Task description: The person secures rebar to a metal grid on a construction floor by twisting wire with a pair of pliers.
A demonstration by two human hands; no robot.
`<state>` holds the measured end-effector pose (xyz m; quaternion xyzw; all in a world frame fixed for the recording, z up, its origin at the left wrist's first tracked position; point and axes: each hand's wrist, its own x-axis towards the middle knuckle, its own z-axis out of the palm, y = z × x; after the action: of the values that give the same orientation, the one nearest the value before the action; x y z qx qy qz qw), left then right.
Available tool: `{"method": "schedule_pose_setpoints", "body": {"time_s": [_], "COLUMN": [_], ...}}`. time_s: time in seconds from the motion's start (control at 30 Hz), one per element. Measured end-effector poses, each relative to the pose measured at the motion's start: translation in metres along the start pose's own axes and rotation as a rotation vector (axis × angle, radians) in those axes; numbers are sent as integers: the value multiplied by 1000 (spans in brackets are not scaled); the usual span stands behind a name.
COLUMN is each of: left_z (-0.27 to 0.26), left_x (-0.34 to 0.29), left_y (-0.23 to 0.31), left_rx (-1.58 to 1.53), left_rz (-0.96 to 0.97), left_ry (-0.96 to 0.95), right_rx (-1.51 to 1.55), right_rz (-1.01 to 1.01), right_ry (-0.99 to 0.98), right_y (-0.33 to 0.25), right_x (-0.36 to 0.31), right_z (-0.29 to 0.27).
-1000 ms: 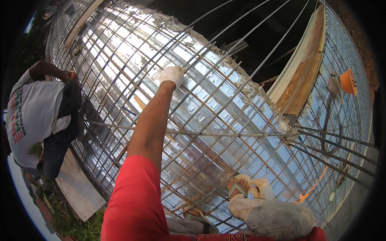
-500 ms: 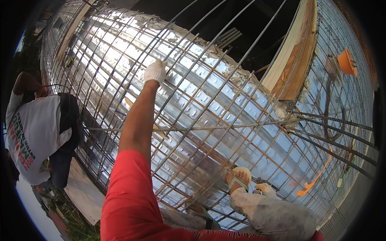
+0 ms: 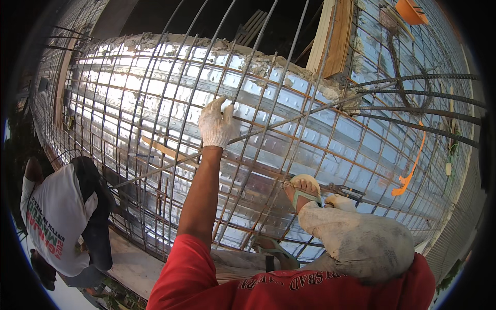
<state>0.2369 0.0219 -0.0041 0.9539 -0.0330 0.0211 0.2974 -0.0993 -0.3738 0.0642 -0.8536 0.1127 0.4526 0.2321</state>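
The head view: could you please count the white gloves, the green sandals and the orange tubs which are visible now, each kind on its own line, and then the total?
Gloves: 2
Sandals: 2
Tub: 1
Total: 5

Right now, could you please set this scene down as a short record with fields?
Left hand: white-gloved, over the steel mesh, thumb and fingers apart; contact unclear
Right hand: gloved, partly hidden behind the raised leg; grip cannot be told
Under the mesh: shiny ribbed metal sheeting
Upper right: orange container
Left side: another person, white top, dark trousers
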Motion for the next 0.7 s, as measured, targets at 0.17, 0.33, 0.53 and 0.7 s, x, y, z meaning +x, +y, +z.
{"method": "schedule_pose_setpoints", "body": {"time_s": [0.17,0.33,0.53,0.7], "left_z": [47,60,74,110], "left_x": [10,4,-43,-67], "left_y": [15,24,122,170], "left_rx": [148,308,39,90], "left_rz": [-247,5,329,249], "left_ry": [-181,106,-3,-191], "right_rx": [67,148,229,273], "right_rz": [22,68,74,27], "right_ry": [-19,-26,48,130], "right_y": [13,29,37,41], "right_x": [-7,-14,-19,-19], "right_z": [16,28,30,41]}}
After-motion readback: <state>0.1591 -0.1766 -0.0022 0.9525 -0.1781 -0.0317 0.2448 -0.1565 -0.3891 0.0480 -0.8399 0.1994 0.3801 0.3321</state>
